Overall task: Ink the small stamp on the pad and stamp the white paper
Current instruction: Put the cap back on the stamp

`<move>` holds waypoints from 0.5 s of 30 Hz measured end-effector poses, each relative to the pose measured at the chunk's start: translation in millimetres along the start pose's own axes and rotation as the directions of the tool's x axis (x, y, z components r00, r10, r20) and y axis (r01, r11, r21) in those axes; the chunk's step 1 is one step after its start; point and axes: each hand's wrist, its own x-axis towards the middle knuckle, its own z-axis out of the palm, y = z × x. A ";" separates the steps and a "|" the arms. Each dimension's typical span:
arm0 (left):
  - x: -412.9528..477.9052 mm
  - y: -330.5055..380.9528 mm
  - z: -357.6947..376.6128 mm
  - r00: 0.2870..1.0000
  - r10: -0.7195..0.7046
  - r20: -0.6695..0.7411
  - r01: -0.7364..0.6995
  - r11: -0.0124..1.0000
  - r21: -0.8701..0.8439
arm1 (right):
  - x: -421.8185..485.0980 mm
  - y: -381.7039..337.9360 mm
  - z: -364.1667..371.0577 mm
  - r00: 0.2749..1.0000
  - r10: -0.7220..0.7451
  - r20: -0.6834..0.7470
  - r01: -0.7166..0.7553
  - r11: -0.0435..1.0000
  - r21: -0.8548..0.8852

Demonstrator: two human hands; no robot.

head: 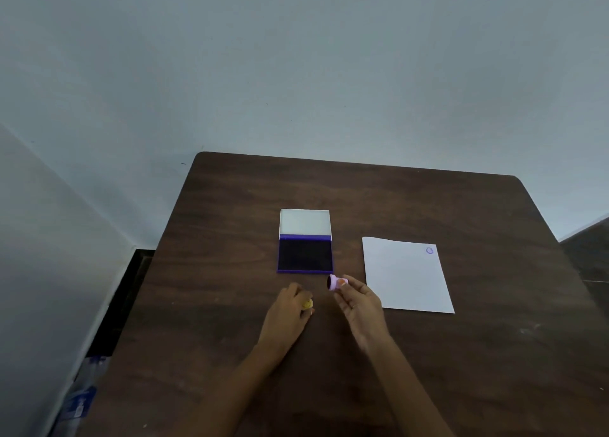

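I see the small stamp (335, 282) pinched in the right hand's (361, 301) fingertips, tipped sideways, dark face toward the ink pad (305, 256); held just below the pad's near right corner; pad lid open; left hand (290, 311) closed on a yellow cap (307, 304); white paper (407, 276) lies to the right on the table (494, 354), one purple ring mark (429, 250) near its far corner.

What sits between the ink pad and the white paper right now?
Nothing: the head view shows only bare table between the ink pad and the white paper. The small stamp, held in the right hand, is nearer, below that gap.
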 end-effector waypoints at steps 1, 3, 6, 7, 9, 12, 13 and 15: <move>1.7 1.2 -1.5 1.000 -0.021 0.010 0.022 0.999 -0.045 | -0.6 0.6 1.2 1.000 0.011 0.002 -0.011 1.000 0.020; 3.8 4.6 -7.9 0.992 -0.128 0.002 0.126 0.969 -0.211 | -2.2 0.0 2.6 0.999 0.031 0.012 -0.031 0.998 0.058; 4.0 8.4 -25.5 0.892 -0.436 0.120 0.400 0.636 -0.660 | -3.6 -2.1 3.8 0.997 0.046 0.056 -0.052 0.992 0.115; 4.3 8.9 -32.4 0.829 -0.491 0.268 0.475 0.364 -0.801 | -4.0 -2.5 4.8 0.997 0.042 0.068 -0.050 0.992 0.113; 5.3 8.4 -45.7 0.741 -0.414 0.529 0.521 -0.143 -0.842 | -4.4 -2.5 8.0 0.996 0.019 0.092 -0.026 0.997 0.079; 5.4 6.5 -56.1 0.732 -0.301 0.612 0.526 -0.321 -0.787 | -6.1 -1.8 14.7 0.990 -0.046 0.135 0.052 0.998 -0.044; 4.9 7.4 -58.1 0.740 -0.273 0.615 0.529 -0.328 -0.783 | -7.0 -1.6 17.1 0.987 -0.067 0.147 0.081 0.992 -0.094; 5.0 8.9 -61.1 0.755 -0.233 0.612 0.528 -0.336 -0.780 | -7.9 -0.7 20.7 0.982 -0.103 0.159 0.130 0.977 -0.170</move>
